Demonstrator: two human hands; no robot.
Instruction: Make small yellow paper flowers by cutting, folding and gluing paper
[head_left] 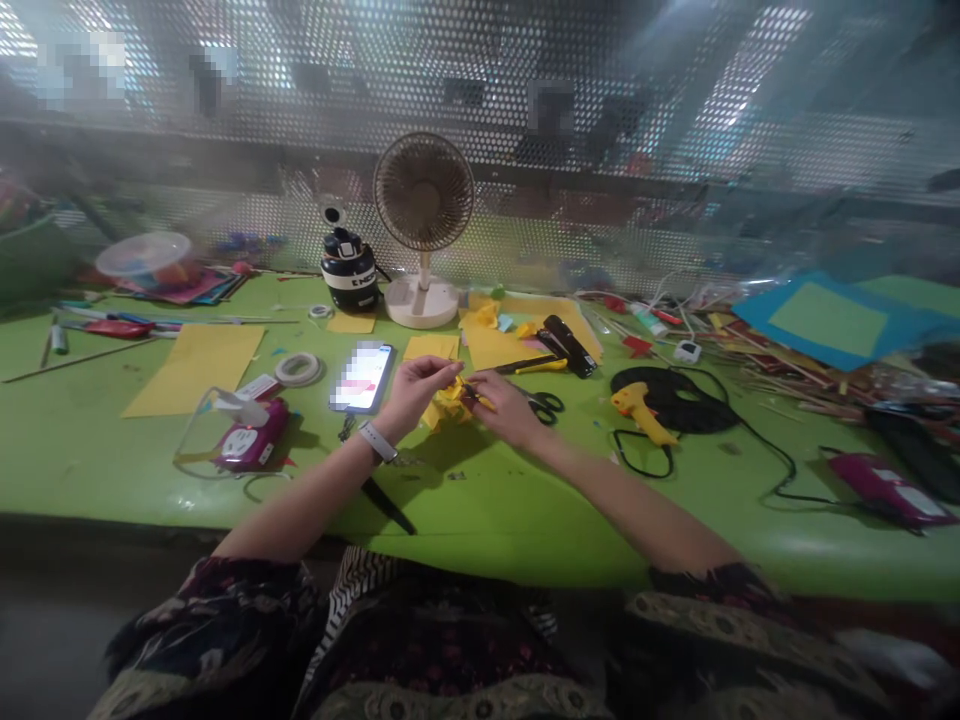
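Note:
Over the green table, my left hand (414,395) is closed in a pinch on a crumpled or folded piece of yellow paper (448,410). From the other side my right hand (510,408) meets it, its fingers curled on the same paper; a small dark bit shows at those fingertips, too blurred to name. Black-handled scissors (551,404) lie just past my right hand. Left of my left hand a phone (363,378) rests with its screen lit. Flat yellow sheets (431,348) lie behind the hands.
A white fan (424,300) and a dark bottle (351,275) stand at the back. A black stapler (570,347) sits behind the scissors. To the right are a yellow glue gun (645,413) and its cord; to the left, a tape roll (298,370) and a purple power strip (255,437).

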